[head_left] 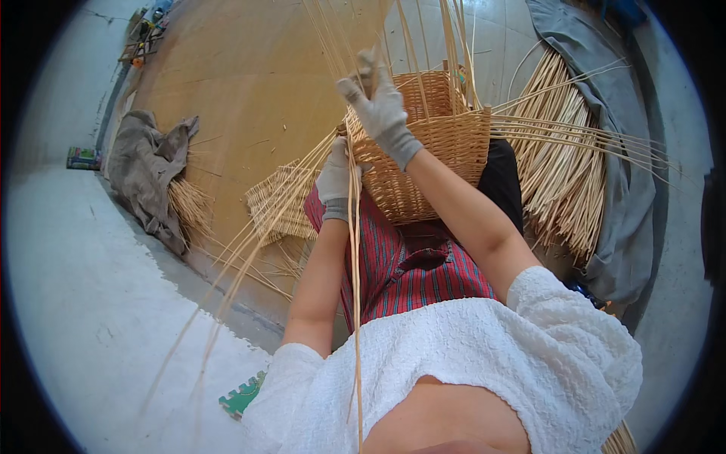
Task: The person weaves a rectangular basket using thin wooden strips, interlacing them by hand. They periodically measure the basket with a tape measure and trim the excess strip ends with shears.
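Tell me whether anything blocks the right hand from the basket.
Nothing visible does: the gloved right hand is at the left end of the basket, and these upright canes rise to the hand's right.

Head view: left-side fisheye, looking steeply downward
Nearest below: white textured short-sleeved shirt (pixel 469 337)
Farther forward: tan woven wicker basket (pixel 454 144)
View rim: dark, rounded

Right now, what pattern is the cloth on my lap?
The lap cloth is red with stripes, in the head view.
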### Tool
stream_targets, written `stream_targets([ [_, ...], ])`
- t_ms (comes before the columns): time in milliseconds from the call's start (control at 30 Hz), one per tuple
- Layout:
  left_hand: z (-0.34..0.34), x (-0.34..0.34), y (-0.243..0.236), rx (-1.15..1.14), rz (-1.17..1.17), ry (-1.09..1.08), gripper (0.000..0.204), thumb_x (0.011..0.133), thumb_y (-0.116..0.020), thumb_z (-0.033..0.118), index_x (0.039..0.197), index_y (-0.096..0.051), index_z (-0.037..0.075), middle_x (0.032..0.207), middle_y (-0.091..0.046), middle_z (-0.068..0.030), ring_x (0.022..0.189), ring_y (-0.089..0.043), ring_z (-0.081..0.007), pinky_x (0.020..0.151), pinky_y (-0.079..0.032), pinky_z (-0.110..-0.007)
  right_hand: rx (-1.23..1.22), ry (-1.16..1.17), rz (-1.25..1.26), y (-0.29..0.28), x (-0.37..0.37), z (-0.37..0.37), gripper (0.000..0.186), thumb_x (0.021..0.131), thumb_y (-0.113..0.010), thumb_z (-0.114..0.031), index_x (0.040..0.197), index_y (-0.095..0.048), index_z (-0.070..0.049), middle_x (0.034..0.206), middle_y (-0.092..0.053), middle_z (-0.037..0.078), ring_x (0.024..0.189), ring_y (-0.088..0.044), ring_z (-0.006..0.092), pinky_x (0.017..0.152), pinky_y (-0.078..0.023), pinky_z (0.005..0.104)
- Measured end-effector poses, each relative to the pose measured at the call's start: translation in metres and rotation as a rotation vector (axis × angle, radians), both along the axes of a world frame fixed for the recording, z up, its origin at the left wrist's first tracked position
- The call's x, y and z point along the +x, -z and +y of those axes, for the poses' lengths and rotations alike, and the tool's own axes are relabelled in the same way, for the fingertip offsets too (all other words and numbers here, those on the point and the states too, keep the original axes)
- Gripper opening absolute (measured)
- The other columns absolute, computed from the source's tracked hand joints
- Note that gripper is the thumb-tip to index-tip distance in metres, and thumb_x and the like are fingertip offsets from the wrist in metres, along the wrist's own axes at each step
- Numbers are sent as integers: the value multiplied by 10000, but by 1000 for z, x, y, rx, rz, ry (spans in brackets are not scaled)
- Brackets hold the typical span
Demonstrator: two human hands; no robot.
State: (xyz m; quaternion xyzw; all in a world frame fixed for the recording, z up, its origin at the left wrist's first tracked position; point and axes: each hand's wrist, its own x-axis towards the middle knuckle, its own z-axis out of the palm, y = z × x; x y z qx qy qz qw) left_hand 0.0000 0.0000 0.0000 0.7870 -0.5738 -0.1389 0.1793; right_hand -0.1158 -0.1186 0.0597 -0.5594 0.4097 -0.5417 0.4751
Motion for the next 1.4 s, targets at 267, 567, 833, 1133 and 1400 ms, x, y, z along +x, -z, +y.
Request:
stream_targets([
  [267,-6,-1,-21,-17,-12,63,735,783,-850,366,1419,-544,165,1082,-734,-159,938,-710,-403,807,-552,-489,123,-383,-757,87,-121,21,258,1102,-559,-273,1199,-637,-47,971,-743,63,873,-733,163,798,-615,338],
  [567,-53,-46,13,-199,290,114,455,1081,-529,278,1523,-456,199,991,-730,-224,695,-687,-406,639,-531,-502,426,75,-177,71,-147,52,234,1065,-626,-151,1284,-656,-77,1101,-763,42,959,-747,155,785,-605,284],
  [833,-64,-77,-29,90,831,-132,234,1065,-599,280,1154,-593,63,762,-655,-95,526,-648,-267,554,-554,-413,-729,316,505,25,-112,-21,292,1039,-483,-48,1312,-549,30,1184,-682,125,959,-695,214,772,-574,309],
  [1133,-31,-153,-21,-151,64,335,743,954,-660,131,1595,-379,379,1415,-543,-198,1007,-706,-415,858,-594,-479,-498,219,696,21,-166,-10,369,998,-581,-19,1365,-553,13,1390,-604,175,1124,-686,272,954,-572,380],
  [1400,-54,-157,-28,-53,-208,363,529,994,-614,149,1489,-532,317,1257,-597,-154,939,-702,-338,817,-591,-452,-61,450,225,29,-254,56,273,1053,-590,-95,1311,-645,-21,1081,-706,104,836,-672,124,732,-572,280],
])
